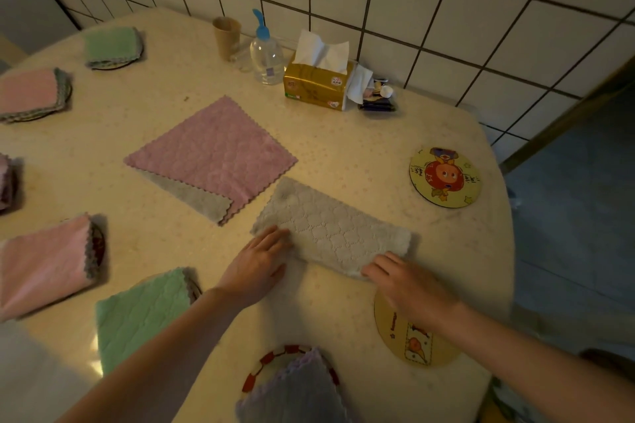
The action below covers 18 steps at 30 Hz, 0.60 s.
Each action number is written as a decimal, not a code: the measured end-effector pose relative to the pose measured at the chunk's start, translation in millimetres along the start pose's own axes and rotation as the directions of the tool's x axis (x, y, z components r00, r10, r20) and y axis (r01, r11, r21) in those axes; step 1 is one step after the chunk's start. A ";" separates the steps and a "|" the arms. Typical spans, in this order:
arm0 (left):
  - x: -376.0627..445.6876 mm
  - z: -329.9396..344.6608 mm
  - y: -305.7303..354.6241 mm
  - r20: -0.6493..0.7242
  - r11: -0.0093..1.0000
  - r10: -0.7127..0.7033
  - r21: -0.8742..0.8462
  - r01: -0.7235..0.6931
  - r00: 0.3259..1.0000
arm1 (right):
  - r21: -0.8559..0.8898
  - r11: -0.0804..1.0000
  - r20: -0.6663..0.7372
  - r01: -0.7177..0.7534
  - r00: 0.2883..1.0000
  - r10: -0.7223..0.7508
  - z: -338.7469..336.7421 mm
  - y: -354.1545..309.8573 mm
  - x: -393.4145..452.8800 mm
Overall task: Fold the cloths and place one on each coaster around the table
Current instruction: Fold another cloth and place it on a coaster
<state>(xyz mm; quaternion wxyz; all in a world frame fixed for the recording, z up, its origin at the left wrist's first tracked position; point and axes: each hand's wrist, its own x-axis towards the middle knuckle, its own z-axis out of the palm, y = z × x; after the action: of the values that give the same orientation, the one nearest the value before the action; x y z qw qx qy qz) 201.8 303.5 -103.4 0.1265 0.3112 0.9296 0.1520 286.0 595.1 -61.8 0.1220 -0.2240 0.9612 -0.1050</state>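
Observation:
A grey cloth (330, 227), folded in half into a long strip, lies on the table in front of me. My left hand (257, 264) rests flat on its left end. My right hand (409, 285) touches its near right corner with fingers laid on the edge. A purple cloth (213, 154) lies unfolded behind it, one corner turned back to show grey. Two coasters are bare: a round yellow one (445, 177) at the right and another (409, 340) partly under my right wrist.
Folded cloths sit on coasters around the table: green (111, 45), pink (29, 93), pink (44, 261), green (141, 316) and grey-purple (292, 388). A cup (226, 36), pump bottle (266, 55) and tissue pack (318, 82) stand by the tiled wall. The table edge (501, 251) runs at the right.

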 end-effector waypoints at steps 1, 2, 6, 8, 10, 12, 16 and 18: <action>-0.7 0.9 16.2 -0.008 0.999 -0.001 -0.046 0.001 1.000 | 0.071 0.997 -0.020 -0.029 0.999 0.031 5.4 -9.1 -7.0; -2.6 3.1 34.8 -0.020 0.996 0.026 -0.083 -0.027 0.999 | 0.154 0.985 -0.040 -0.073 0.996 0.080 10.3 -19.5 -14.1; -20.5 29.3 93.6 -0.020 0.976 0.216 -0.024 -0.216 0.976 | 0.365 0.918 -0.050 -0.154 0.982 0.184 17.0 -64.6 -37.6; -28.6 41.7 99.6 -0.001 0.979 0.201 -0.031 -0.201 0.980 | 0.401 0.908 -0.033 -0.122 0.988 0.148 13.3 -80.1 -46.4; -35.0 50.0 96.3 -0.003 0.983 0.176 -0.044 -0.176 0.984 | 0.394 0.914 -0.012 -0.094 0.994 0.107 9.3 -83.3 -45.4; -43.5 55.1 91.9 -0.020 0.981 0.193 -0.020 -0.194 0.981 | 0.353 0.931 0.002 -0.093 0.995 0.099 6.2 -77.2 -37.5; -51.9 56.1 82.8 -0.026 0.978 0.205 -0.025 -0.205 0.978 | 0.012 0.999 0.163 -0.034 0.986 0.032 -2.1 -46.1 -14.5; -53.6 55.2 79.8 -0.011 0.978 0.204 -0.047 -0.204 0.979 | -0.133 0.990 0.272 0.043 0.962 -0.005 -6.2 -31.1 -6.1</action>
<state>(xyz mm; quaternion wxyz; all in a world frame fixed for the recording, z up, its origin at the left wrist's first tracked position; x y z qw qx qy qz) 304.6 342.3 -118.0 0.1145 0.4012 0.8893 0.1873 302.2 571.5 -46.8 0.2355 -0.2557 0.9376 -0.0085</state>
